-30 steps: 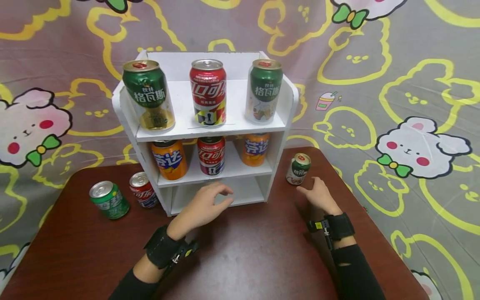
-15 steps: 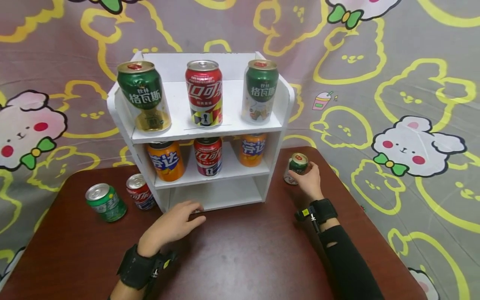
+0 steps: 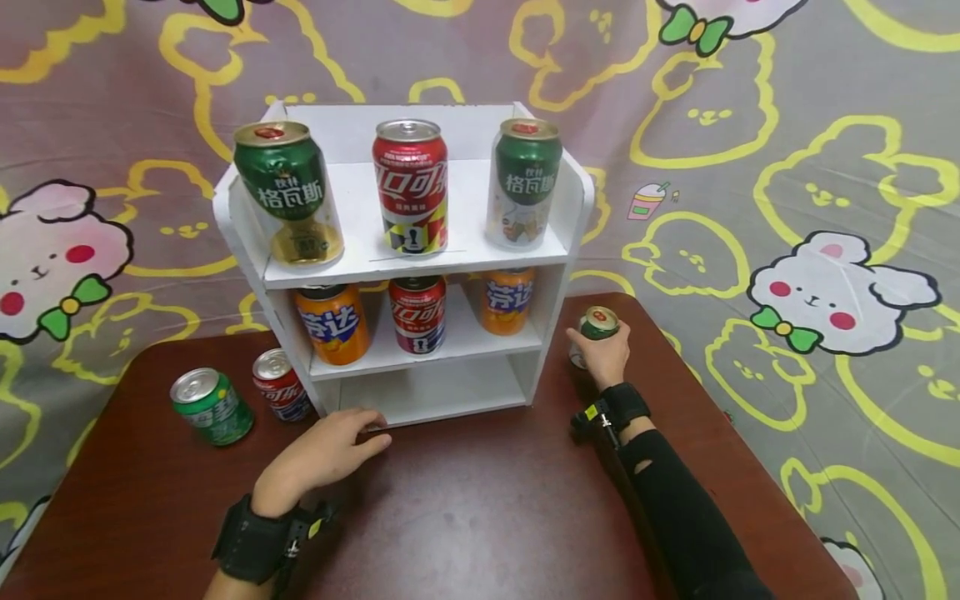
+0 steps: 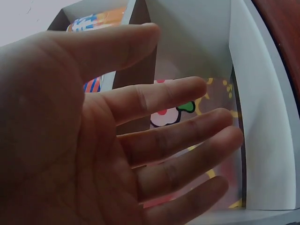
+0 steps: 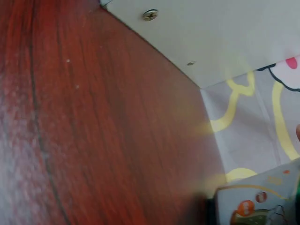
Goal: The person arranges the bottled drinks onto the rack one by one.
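On the table at the right of the shelf, my right hand (image 3: 606, 357) grips a small green and white drink can (image 3: 598, 325). Only the lower part of this can (image 5: 255, 206) shows in the right wrist view, and the palm side of the grip is hidden. My left hand (image 3: 322, 454) hovers before the shelf's lower left corner, holding nothing. In the left wrist view this left hand (image 4: 126, 136) has its fingers spread and relaxed, facing the bottom compartment. The white shelf (image 3: 420, 412) carries cans on its top and middle levels.
Up top stand a green-gold can (image 3: 288, 196), a red cola can (image 3: 411, 187) and a green-white can (image 3: 525, 183). Orange cans (image 3: 333, 325) flank a red can (image 3: 417, 315) below. A green can (image 3: 213, 407) and red can (image 3: 281, 385) stand left of the shelf.
My right hand has reached in and closed round the small can, which stays about where it was. My left hand has drawn back to the left and lower.
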The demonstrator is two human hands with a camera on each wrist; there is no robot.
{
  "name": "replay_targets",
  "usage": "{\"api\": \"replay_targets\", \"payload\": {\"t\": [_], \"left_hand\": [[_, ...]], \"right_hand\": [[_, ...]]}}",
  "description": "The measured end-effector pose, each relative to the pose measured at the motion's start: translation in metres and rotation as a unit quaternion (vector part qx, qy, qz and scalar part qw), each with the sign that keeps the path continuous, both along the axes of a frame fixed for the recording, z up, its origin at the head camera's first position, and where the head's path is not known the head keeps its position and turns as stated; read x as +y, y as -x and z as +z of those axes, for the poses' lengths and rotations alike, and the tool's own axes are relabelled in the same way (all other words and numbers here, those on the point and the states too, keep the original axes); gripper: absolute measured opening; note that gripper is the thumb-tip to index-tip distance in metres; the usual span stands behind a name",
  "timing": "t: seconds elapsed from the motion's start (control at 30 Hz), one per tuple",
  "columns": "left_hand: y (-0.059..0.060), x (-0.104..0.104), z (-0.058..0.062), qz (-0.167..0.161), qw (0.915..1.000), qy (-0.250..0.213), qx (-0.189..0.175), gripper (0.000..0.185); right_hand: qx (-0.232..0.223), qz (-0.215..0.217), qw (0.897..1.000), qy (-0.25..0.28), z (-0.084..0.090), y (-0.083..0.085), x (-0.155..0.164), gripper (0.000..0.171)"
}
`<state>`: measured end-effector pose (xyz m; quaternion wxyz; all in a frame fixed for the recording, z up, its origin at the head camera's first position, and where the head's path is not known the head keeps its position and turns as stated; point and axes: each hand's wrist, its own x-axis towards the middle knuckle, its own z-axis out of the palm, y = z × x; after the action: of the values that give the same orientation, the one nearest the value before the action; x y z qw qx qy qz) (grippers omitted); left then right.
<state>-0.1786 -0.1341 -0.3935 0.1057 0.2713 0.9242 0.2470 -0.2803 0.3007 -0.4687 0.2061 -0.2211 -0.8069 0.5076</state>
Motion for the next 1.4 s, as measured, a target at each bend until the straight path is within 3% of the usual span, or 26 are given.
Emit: {"api": "replay_targets", "payload": {"t": [0.17,0.4,0.7,0.87,1.07,1.27,1.4], "left_hand": [[0.002,-0.006,0.003,-0.004,1.0000,-0.001,0.001,0.032],[0.002,-0.011,0.007,0.005,0.9998,-0.019,-0.003,0.025],[0.002,-0.010,0.005,0.003,0.9998,-0.021,-0.004,0.026],[0.003,-0.012,0.005,0.004,0.9999,-0.015,0.004,0.026],[0.003,-0.013,0.005,0.005,1.0000,-0.005,0.003,0.028],[0.004,-0.013,0.004,0.000,1.0000,-0.003,0.006,0.028],[0.004,-0.012,0.002,-0.004,1.0000,-0.004,0.006,0.029]], "right_hand": [[0.002,-0.019,1.000,-0.006,-0.002,0.000,0.000,0.094],[-0.009,0.008,1.000,-0.029,0.001,0.000,0.004,0.087],[-0.014,0.045,0.998,-0.049,0.003,-0.012,0.007,0.088],[0.004,0.092,0.993,-0.067,0.013,-0.024,0.008,0.086],[0.017,0.178,0.982,-0.067,0.021,-0.043,0.013,0.081],[0.019,0.266,0.963,-0.043,0.030,-0.060,0.018,0.074],[0.017,0.326,0.945,-0.016,0.044,-0.075,0.017,0.069]]}}
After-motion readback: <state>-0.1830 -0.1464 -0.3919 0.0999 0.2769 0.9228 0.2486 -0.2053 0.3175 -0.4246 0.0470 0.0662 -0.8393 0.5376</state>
